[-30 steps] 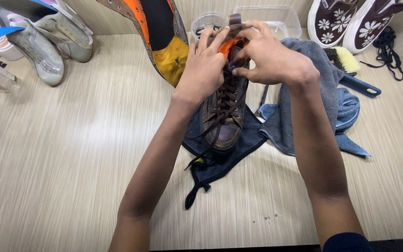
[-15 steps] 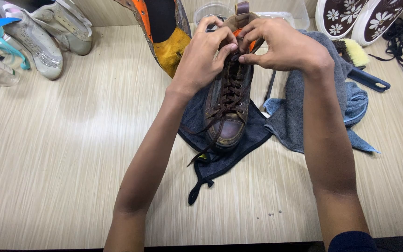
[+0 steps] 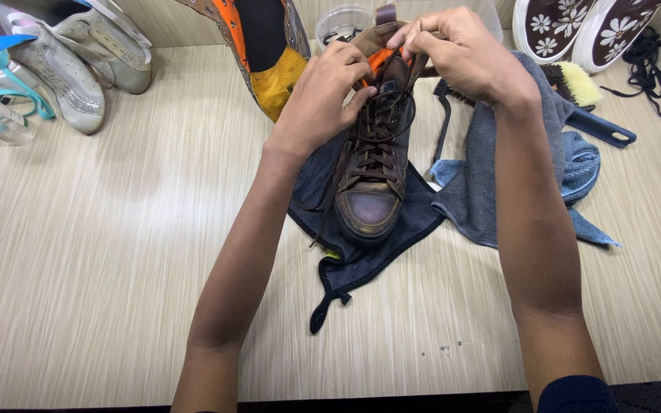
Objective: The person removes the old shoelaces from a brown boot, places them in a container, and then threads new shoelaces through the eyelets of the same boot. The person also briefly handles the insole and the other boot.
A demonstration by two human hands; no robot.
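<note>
Brown boot (image 3: 372, 172) on dark cloth (image 3: 346, 264): left hand (image 3: 323, 99) and right hand (image 3: 460, 50) pinch laces at its collar, fingertips hiding the knot; flowered shoes (image 3: 575, 27) cut off.

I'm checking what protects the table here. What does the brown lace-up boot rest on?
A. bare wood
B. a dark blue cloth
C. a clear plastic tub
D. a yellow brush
B: the brown boot stands on a dark blue cloth spread over the table, with both hands at its top.

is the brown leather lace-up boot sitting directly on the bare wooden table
No, the brown leather lace-up boot rests on a dark blue cloth spread over the pale wooden table.
</note>
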